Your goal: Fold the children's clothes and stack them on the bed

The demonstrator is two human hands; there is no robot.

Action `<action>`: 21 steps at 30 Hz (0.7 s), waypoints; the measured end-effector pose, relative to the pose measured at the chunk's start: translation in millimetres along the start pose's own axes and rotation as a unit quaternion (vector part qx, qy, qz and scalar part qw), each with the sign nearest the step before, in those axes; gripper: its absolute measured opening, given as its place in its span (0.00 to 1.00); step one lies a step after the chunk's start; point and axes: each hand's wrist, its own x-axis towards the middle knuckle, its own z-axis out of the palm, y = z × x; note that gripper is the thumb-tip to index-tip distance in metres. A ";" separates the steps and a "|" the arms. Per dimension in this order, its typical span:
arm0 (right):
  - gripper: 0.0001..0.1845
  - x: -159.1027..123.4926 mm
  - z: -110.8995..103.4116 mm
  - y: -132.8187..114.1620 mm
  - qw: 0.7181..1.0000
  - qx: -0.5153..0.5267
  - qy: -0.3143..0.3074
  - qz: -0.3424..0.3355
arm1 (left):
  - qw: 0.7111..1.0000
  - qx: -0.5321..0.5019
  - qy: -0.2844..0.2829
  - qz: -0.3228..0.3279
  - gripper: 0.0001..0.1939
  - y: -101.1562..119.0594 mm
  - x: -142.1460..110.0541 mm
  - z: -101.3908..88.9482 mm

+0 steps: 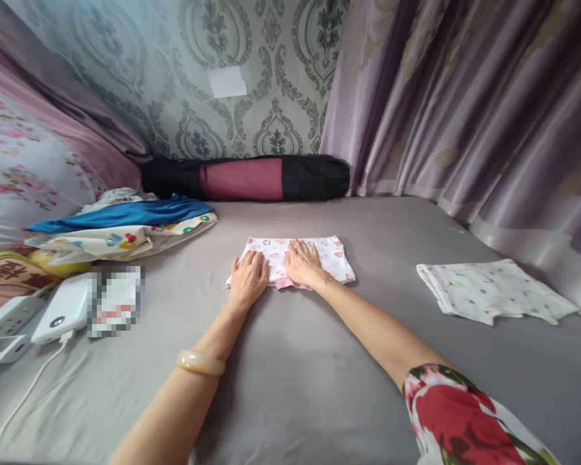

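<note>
A small white garment with pink flower print (329, 255) lies folded flat on the grey bed sheet (295, 374), a pink edge showing at its near side. My left hand (248, 276) rests palm down on its left end, fingers stretched out. My right hand (303, 265) lies flat on its middle, fingers spread, right beside the left hand. Neither hand grips anything. A pale bangle (201, 362) sits on my left wrist.
A folded white printed cloth (494, 290) lies at the right. A pile of clothes, blue on top (126, 216), sits at the left, with a white power bank (61, 310) and cable nearby. A black and maroon roll bag (244, 177) lies against the wall. Curtains hang on the right.
</note>
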 end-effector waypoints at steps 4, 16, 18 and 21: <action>0.30 4.5 -1.4 -13.1 1.000 0.018 -0.006 -0.006 | 1.000 -0.003 -0.002 -0.001 0.16 -1.2 0.5 0.7; 0.31 4.1 9.4 -22.6 1.000 0.003 0.016 -0.017 | 1.000 -0.020 0.003 -0.016 0.16 -2.4 1.0 1.3; 0.31 5.1 6.6 -24.6 1.000 0.005 0.012 -0.013 | 0.999 -0.025 0.004 -0.021 0.16 -2.4 1.3 1.2; 0.31 7.7 3.1 -30.9 1.000 0.013 0.007 -0.011 | 0.999 -0.031 0.006 -0.030 0.16 -2.3 2.1 0.4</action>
